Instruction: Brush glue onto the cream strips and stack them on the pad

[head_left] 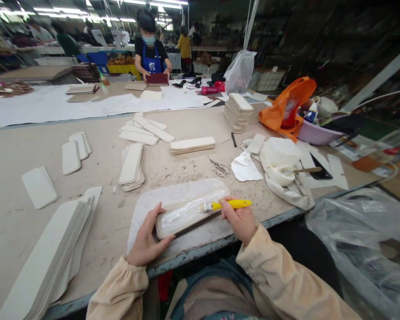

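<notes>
In my right hand (239, 218) is a yellow-handled paintbrush (231, 204), its pale bristles resting on the top of a long, round-ended board (186, 213). Wet, shiny white stuff, glue by its look, coats the middle of that board. My left hand (150, 240) grips the board's left end, thumb on the near side and fingers on the far side. The board seems to top a small stack, though its lower layers hardly show. Under it lies a white sheet (138, 218) at the table's front edge.
Stacks of cream boards (131, 164) and a taller pile (50, 249) lie leftward. Scissors (220, 168), a white tub (283, 173) with a stick, and an orange bag (286, 109) are to the right. Across the table a person (152, 58) holds a dark red item.
</notes>
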A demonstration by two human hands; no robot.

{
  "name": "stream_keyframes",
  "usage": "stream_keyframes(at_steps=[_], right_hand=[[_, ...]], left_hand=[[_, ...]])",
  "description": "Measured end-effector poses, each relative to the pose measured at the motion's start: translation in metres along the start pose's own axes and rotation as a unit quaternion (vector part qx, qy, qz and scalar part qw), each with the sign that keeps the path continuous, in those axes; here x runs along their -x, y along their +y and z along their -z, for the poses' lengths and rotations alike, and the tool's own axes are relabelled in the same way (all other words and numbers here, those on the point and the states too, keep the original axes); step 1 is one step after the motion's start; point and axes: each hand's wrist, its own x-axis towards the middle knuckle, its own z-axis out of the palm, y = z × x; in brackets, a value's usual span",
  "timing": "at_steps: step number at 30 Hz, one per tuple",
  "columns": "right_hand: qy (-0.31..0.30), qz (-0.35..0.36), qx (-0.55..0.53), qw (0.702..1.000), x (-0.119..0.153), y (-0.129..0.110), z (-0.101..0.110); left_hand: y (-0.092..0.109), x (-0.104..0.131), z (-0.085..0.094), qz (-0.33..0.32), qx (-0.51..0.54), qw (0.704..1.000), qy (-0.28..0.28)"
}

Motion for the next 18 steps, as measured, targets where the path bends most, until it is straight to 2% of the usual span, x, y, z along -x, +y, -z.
stream_keyframes(at_steps=[3, 6, 9, 12, 18], right_hand=[[0.060, -0.005, 0.076, 0.995, -0.010, 0.007, 0.036], [0.093, -0.002, 0.106, 0.990, -0.012, 0.009, 0.054], [0.070, 0.008, 0.069, 0.995, -0.007, 0.009, 0.053], [0.056, 0.032, 0.090, 0.994, -0.005, 0.009, 0.050], [0.119, 0.065, 0.156, 0.978, -0.015, 0.005, 0.058]], left_hand=[[-0.001, 0.000, 0.000, 0.004, 0.000, 1.000, 0.001], [-0.003, 0.001, -0.001, 0.008, 0.002, 1.000, -0.002], [-0.004, 0.002, -0.001, 0.008, -0.003, 1.000, -0.005], [-0.004, 0.003, -0.001, 0.011, -0.015, 1.000, -0.004], [-0.001, 0.001, 0.000, -0.004, -0.024, 1.000, 0.007]])
